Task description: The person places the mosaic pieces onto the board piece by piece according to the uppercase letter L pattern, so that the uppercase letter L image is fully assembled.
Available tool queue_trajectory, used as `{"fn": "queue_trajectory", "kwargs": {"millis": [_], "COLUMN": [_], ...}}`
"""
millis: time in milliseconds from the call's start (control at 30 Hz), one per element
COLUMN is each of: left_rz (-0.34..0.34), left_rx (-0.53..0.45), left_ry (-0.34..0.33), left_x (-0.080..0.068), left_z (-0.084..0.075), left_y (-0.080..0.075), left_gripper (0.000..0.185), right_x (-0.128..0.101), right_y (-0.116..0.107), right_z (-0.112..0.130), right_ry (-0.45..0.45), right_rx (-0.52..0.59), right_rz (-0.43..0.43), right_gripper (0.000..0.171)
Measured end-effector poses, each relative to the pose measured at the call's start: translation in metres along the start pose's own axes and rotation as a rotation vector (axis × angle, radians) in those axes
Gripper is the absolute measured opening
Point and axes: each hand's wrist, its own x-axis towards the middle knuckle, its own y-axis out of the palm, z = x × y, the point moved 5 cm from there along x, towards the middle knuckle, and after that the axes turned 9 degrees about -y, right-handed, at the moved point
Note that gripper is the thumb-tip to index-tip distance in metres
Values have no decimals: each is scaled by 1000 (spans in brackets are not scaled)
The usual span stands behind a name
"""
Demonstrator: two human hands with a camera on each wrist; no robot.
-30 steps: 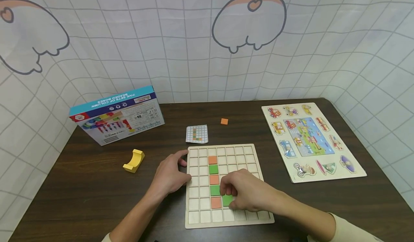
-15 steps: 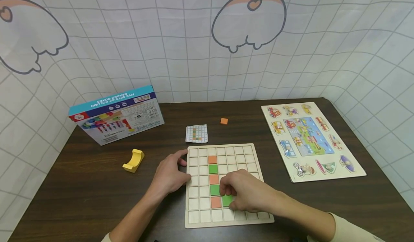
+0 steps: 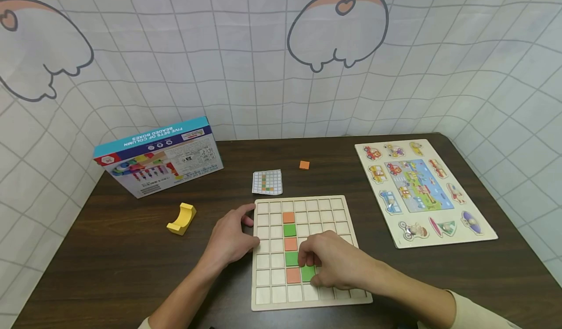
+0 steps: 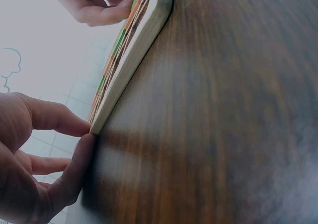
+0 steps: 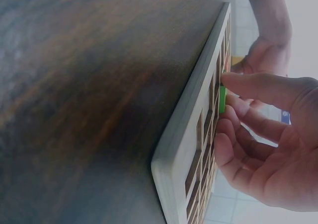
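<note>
- Right hand [image 3: 338, 263]: fingers curled, thumb and fingertips pinching a green square wooden tile [image 3: 308, 272]; the tile sits in a cell of the pale wooden grid board [image 3: 327, 204], just at 3 o'clock of the lowest orange tile in the column.
- Left hand [image 3: 230, 238]: fingers relaxed and straight, pressed against the board's left edge, holding nothing.
- Column of orange and green square tiles [image 3: 289, 244]: five, alternating, set in the board at 9 to 11 o'clock of the right hand.
- Small white gridded pattern card [image 3: 267, 181]: at 12 o'clock of the board, near it.
- Loose orange square tile [image 3: 304, 165]: at 1 o'clock of the card.
- Yellow curved wooden block [image 3: 182, 218]: at 9 o'clock of the left hand.
- Blue-topped cardboard toy box [image 3: 158, 155]: at 11 o'clock of the block.
- Wooden vehicle peg puzzle [image 3: 419, 190]: at 3 o'clock of the board, apart.
- Dark wooden table [image 3: 110, 265]: bears all items.
</note>
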Motion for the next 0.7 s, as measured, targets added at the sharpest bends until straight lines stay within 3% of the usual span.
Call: {"fn": "queue_trajectory", "kwargs": {"millis": [700], "left_rz": [-1], "left_rx": [-1], "left_ry": [-1], "left_x": [-1], "left_z": [0], "left_y": [0], "left_gripper": [78], "right_x": [0], "right_y": [0], "right_z": [0], "right_ry": [4], "right_rx": [-3], "right_rz": [2], "right_gripper": [30]}}
